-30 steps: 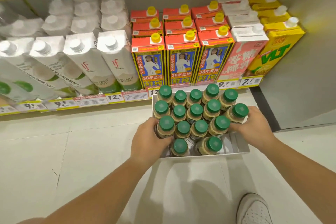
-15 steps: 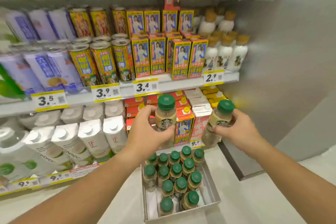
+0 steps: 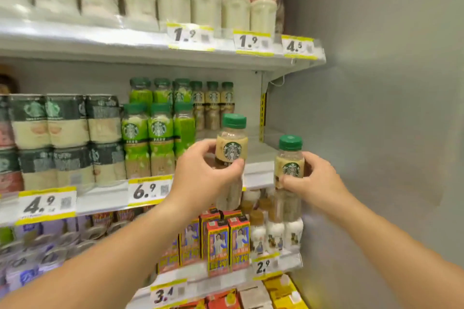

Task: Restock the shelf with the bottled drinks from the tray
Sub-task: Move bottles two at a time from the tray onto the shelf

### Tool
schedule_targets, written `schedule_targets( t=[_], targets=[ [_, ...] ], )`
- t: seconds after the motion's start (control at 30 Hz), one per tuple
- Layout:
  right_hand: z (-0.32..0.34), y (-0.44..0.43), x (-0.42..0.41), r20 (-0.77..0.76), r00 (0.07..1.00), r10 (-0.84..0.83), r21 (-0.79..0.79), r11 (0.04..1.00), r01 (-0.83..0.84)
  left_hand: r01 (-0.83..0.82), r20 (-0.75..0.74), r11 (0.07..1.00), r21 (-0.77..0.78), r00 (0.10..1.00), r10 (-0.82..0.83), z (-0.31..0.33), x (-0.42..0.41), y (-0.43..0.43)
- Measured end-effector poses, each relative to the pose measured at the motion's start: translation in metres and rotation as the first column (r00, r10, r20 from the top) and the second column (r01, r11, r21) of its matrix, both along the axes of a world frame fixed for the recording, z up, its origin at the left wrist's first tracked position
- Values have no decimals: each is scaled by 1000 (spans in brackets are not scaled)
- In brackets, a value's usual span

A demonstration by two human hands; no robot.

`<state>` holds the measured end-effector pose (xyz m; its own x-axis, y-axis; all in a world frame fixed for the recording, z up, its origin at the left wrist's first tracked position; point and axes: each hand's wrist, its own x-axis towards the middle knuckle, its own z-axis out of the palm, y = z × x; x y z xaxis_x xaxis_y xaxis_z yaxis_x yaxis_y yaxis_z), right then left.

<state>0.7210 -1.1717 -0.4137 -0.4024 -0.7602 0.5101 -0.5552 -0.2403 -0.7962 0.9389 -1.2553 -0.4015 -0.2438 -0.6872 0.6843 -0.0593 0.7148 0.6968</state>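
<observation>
Starbucks bottle (image 3: 232, 144) in each hand.

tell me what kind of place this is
Most likely a supermarket or convenience store drinks aisle. Tiered shelves carry yellow-edged price tags under rows of packaged drinks, matching green-capped bottles stand at the back of one shelf, and each hand holds another such bottle.
</observation>
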Motion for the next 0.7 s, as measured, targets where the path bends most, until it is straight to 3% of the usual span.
schedule_targets(
  t=[0.23, 0.4, 0.7],
  targets=[
    [91, -83, -46, 58, 997, 57, -85, 995, -52, -98, -22, 992, 81, 995, 100, 96, -58, -78],
    [114, -161, -81, 150, 988, 38, -65, 997, -29, -184, -13, 970, 157, 982, 188, 107, -89, -148],
    [116, -252, -110, 118, 992, 44, -34, 999, -40, -200, -87, 953, 226, 971, 224, 98, -141, -223]
  ],
)
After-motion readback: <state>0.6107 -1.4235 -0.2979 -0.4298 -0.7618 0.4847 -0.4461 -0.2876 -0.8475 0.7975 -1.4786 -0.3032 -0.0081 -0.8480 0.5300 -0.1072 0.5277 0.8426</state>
